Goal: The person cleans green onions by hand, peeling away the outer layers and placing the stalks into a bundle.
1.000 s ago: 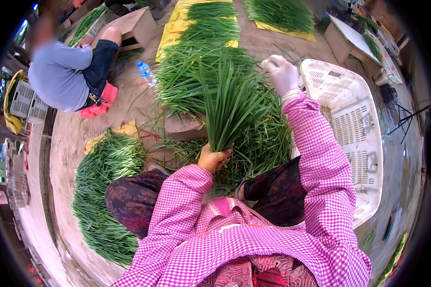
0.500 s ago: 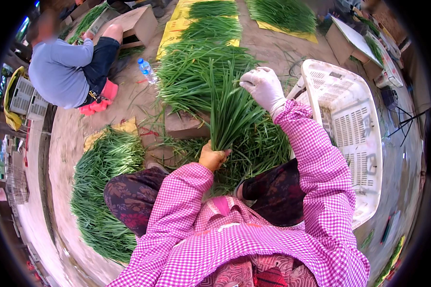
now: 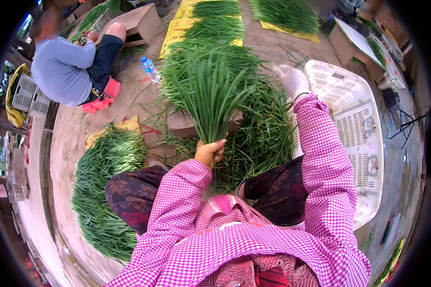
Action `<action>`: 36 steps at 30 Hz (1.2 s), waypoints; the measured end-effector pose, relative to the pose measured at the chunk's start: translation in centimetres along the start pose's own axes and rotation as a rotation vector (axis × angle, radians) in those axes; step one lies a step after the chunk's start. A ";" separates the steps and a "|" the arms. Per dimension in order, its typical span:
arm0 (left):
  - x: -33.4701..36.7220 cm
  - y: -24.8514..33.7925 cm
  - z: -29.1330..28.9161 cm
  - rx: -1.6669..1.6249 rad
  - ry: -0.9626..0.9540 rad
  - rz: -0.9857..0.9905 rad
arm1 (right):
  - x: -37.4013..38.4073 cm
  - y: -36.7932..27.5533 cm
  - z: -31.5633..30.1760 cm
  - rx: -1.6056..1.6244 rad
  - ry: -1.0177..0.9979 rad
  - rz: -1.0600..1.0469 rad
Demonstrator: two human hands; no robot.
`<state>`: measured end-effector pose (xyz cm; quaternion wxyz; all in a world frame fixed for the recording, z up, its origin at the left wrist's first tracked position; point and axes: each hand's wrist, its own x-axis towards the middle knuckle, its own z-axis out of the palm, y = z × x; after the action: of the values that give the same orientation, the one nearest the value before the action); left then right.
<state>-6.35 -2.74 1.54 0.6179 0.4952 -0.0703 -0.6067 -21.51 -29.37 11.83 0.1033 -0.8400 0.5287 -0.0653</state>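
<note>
My left hand (image 3: 210, 152) is closed around the base of a bunch of garlic chives (image 3: 214, 98), held upright with the long green leaves fanning out above the fist. To the right, my right hand (image 3: 291, 80) in a white glove is raised apart from the bunch, near the crate's far left corner. Its fingers are smeared by motion, so whether they pinch anything does not show. Behind the held bunch lies a pile of chives (image 3: 177, 71) on a low block (image 3: 182, 125). Loose, tangled leaves (image 3: 268, 126) cover the ground between my knees and the crate.
A white plastic crate (image 3: 376, 158) stands at my right. Stacked chives (image 3: 105, 191) lie at my left on yellow sheeting. More chives (image 3: 215, 28) are spread on yellow sheets ahead. A water bottle (image 3: 150, 70) stands beside the pile. A co-worker (image 3: 64, 71) sits at the far left.
My right hand has moved right, away from the leaf tips, toward the crate. The bunch in my left hand has swung leftward and its leaves are spread wider.
</note>
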 end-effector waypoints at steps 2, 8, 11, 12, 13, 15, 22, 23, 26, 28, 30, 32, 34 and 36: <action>0.1 0.4 -0.5 -0.042 -0.036 0.008 | -0.9 0.5 1.0 -0.120 -0.049 -0.075; 0.4 1.1 -0.4 -0.049 0.031 0.051 | -3.6 -4.2 3.7 0.257 -0.594 -0.338; 1.4 0.1 0.6 0.140 0.113 0.119 | -4.5 -5.8 8.5 0.436 -0.695 -0.459; 1.6 -0.1 0.6 0.238 0.169 0.145 | -5.7 -7.4 8.2 0.549 -0.639 -0.473; 2.0 -0.6 0.6 0.337 0.220 0.169 | -6.7 -8.4 7.6 0.661 -0.579 -0.482; 4.7 -3.6 -1.3 0.735 0.308 0.404 | -7.6 -9.8 8.2 1.099 -0.744 -0.263; 0.8 -0.2 3.7 1.134 0.200 0.162 | -7.4 -8.9 8.6 1.493 -0.657 0.071; 0.9 -0.5 3.3 1.007 0.105 0.189 | -7.1 -8.5 9.0 1.542 -0.651 0.060; 1.8 -0.6 0.9 0.568 -0.121 0.168 | -7.6 -9.3 7.2 1.754 -0.701 0.033; 1.8 -0.1 -0.2 0.263 -0.259 0.172 | -7.7 -9.3 6.5 1.800 -0.753 -0.016; 1.8 -0.1 -0.6 0.038 -0.397 0.118 | -8.0 -9.7 5.6 1.872 -0.788 -0.067; 0.4 0.3 0.8 -0.144 -0.522 0.067 | -8.5 -10.0 5.3 1.940 -0.818 -0.103; -0.2 -0.1 0.8 -0.122 -0.586 0.009 | -8.5 -10.1 5.3 1.867 -0.860 -0.157; -0.8 -0.3 1.4 -0.053 -0.502 -0.019 | -8.6 -10.2 5.1 1.841 -0.863 -0.214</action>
<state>-7.78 -2.76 2.45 0.5881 0.3132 -0.2012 -0.7180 -15.21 -16.76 9.36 0.8840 -0.4292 0.1130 -0.1469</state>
